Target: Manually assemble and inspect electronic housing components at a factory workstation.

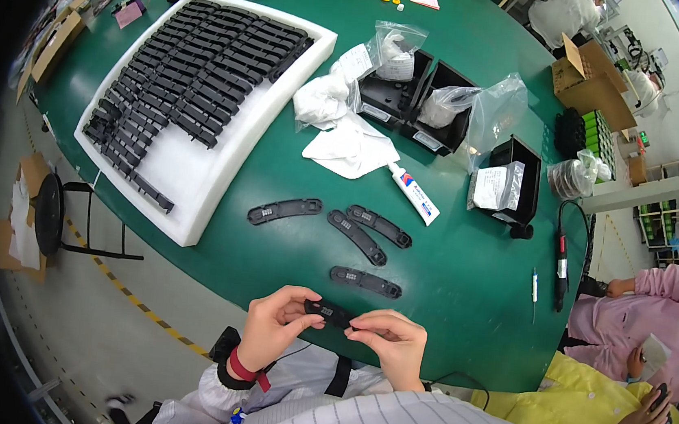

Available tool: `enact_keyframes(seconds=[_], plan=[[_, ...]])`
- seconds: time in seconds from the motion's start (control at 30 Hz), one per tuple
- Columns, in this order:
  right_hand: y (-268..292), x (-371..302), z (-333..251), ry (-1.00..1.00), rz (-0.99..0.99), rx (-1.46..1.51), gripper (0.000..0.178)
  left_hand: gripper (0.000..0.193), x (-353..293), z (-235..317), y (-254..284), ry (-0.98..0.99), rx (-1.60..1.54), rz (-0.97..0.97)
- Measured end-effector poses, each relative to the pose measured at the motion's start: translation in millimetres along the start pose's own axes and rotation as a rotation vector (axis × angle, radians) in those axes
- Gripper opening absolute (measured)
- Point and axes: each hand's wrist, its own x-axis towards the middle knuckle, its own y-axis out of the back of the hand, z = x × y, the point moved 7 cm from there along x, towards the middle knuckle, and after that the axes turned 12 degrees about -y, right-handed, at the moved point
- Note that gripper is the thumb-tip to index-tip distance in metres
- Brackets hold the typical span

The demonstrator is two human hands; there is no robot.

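Between my two hands, just over the near edge of the green table, is a black curved plastic part [328, 312] with a small grid of marks on it. My left hand [273, 324] pinches its left end between thumb and fingers. The right end is pinched by my right hand [394, 344]. Similar black parts lie on the table beyond: one at the left [285, 211], two overlapping ones, a crossing piece [357, 237] and its neighbour [381, 226], and one nearest my hands [365, 281].
A white foam tray [221, 209] holding rows of black parts stands at left. Beyond are a white cloth [350, 146], a glue tube [415, 195], and black bins [527, 173] with plastic bags. An electric screwdriver [561, 266] lies at right. People in pink [632, 314] and yellow [582, 407] are nearby.
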Motion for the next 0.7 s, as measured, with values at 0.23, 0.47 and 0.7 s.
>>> enact_keyframes(seconds=[0.23,0.47,0.7], plan=[[-12,4,-5,-0.010,0.008,0.059,0.017,0.028,-2,-1,-7,-0.009,-0.101,0.035],[-22,-3,-26,0.341,0.178,-0.416,0.020,0.038,-4,8,-19,-0.076,-0.068,0.002],[-46,-5,-39,0.666,0.141,-0.778,0.023,0.033,-10,9,-12,-0.026,-0.082,-0.014]])
